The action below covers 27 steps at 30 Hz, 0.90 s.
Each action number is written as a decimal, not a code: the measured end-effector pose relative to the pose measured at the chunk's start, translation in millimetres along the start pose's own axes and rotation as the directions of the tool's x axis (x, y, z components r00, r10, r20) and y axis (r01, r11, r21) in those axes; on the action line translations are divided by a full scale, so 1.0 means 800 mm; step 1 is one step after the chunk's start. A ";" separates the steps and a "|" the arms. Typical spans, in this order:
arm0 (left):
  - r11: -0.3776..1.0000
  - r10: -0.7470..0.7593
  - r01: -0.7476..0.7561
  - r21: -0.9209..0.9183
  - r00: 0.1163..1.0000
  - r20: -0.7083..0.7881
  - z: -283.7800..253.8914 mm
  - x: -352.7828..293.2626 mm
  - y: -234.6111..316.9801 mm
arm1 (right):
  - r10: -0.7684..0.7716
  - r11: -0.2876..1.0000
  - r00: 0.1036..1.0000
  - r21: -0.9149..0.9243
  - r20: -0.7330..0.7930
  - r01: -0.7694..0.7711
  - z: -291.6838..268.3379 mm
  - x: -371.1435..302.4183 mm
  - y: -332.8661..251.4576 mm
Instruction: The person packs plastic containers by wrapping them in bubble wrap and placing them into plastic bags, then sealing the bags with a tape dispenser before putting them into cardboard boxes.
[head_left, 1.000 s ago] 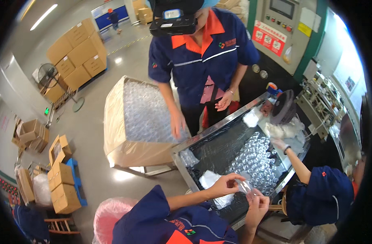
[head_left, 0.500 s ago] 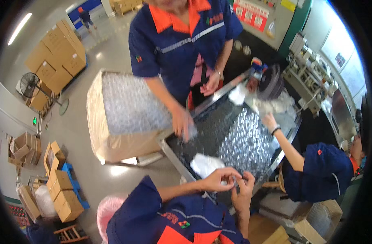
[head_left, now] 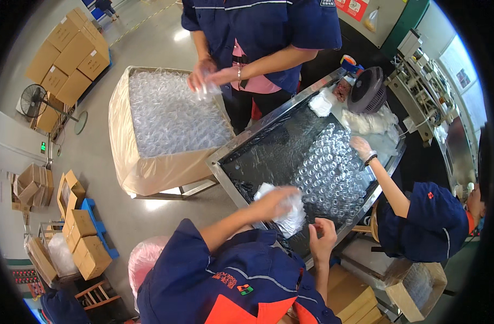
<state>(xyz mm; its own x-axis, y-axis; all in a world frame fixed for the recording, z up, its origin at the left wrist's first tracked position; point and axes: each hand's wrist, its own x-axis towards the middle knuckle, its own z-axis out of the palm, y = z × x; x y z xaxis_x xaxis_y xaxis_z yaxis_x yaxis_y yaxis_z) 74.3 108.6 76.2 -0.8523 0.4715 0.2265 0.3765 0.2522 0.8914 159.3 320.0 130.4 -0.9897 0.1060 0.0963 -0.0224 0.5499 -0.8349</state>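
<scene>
My left hand [head_left: 279,202], smeared by motion, is over a crumpled white cloth [head_left: 293,220] at the near edge of a dark-surfaced, metal-rimmed table [head_left: 225,168]. Its fingers are too blurred to show whether they hold anything. To the right, my right hand [head_left: 323,237] is raised near the table's front rim, thumb and fingers curved but apart, with nothing visible between them. Just beyond it, many small clear round-ended pieces [head_left: 330,175] lie packed together on the table.
Opposite, a person's hands [head_left: 206,81] hold clear pieces beside a lined bin [head_left: 176,119] full of them. At right, a co-worker's gloved hand [head_left: 360,147] reaches to the pile. A dark fan [head_left: 367,92] and another white cloth [head_left: 321,102] occupy the far end. Cartons [head_left: 76,51] stand behind left.
My hands, together around a small clear piece, have separated; the left moved up-left over the cloth. The person opposite has drawn a hand back from the table to the other hand.
</scene>
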 end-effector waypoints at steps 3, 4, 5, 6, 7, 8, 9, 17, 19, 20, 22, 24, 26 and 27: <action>0.905 -0.316 0.393 0.162 0.876 -0.364 -0.050 0.015 -0.083 | -0.025 0.994 1.000 -0.107 -0.017 0.023 -0.006 -0.014 0.051; 0.861 -0.311 0.454 0.227 0.825 -0.472 -0.062 0.009 -0.127 | 0.057 0.990 0.998 -0.127 0.018 -0.054 -0.009 -0.024 0.066; 0.794 -0.351 0.541 0.278 0.781 -0.517 -0.071 0.011 -0.141 | 0.151 0.978 0.988 -0.151 0.043 -0.143 -0.011 -0.033 0.081; 0.758 -0.377 0.579 0.300 0.765 -0.523 -0.078 0.007 -0.158 | 0.161 0.972 0.986 -0.183 0.047 -0.150 -0.014 -0.041 0.089; 0.719 -0.403 0.617 0.320 0.746 -0.531 -0.084 0.000 -0.177 | 0.159 0.973 0.986 -0.180 0.055 -0.147 -0.015 -0.047 0.090; 0.716 -0.403 0.621 0.320 0.742 -0.536 -0.091 -0.006 -0.191 | 0.168 0.970 0.985 -0.187 0.045 -0.157 -0.015 -0.049 0.090; 0.669 -0.421 0.648 0.363 0.734 -0.533 -0.097 -0.012 -0.203 | 0.177 0.967 0.984 -0.194 0.034 -0.167 -0.016 -0.050 0.090; 0.457 -0.358 0.644 0.614 0.765 -0.536 -0.102 -0.003 -0.124 | 0.097 0.970 0.995 -0.221 -0.028 -0.100 -0.008 -0.044 0.113; 0.521 -0.056 0.537 0.664 0.797 -0.601 -0.080 -0.005 -0.115 | 0.167 0.958 0.986 -0.230 -0.030 -0.169 -0.007 -0.052 0.119; 0.709 -0.262 0.546 0.446 0.791 -0.552 -0.062 -0.009 -0.110 | 0.193 0.957 0.981 -0.217 -0.024 -0.194 -0.005 -0.054 0.121; 0.825 -0.537 0.564 0.038 0.802 -0.261 -0.025 -0.015 -0.104 | 0.245 0.947 0.969 -0.210 -0.015 -0.242 -0.002 -0.057 0.122; 0.927 -0.165 0.230 0.294 0.959 -0.230 0.010 -0.008 -0.116 | 0.186 0.954 0.982 -0.234 -0.024 -0.187 0.002 -0.053 0.134; 0.886 0.033 0.063 0.459 0.979 -0.199 0.035 0.007 -0.122 | 0.143 0.956 0.989 -0.256 -0.024 -0.144 0.007 -0.053 0.136; 0.866 -0.026 0.100 0.490 0.988 -0.155 0.043 0.019 -0.122 | 0.131 0.948 0.991 -0.289 -0.027 -0.133 0.011 -0.046 0.136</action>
<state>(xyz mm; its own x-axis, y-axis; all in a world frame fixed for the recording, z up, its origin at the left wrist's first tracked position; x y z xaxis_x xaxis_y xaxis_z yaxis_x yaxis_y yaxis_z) 37.2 120.0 -21.0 -0.9077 0.3279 0.2617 0.4191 0.6793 0.6024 192.3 368.9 31.3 -0.9799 0.1996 0.0005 0.1518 0.7468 -0.6475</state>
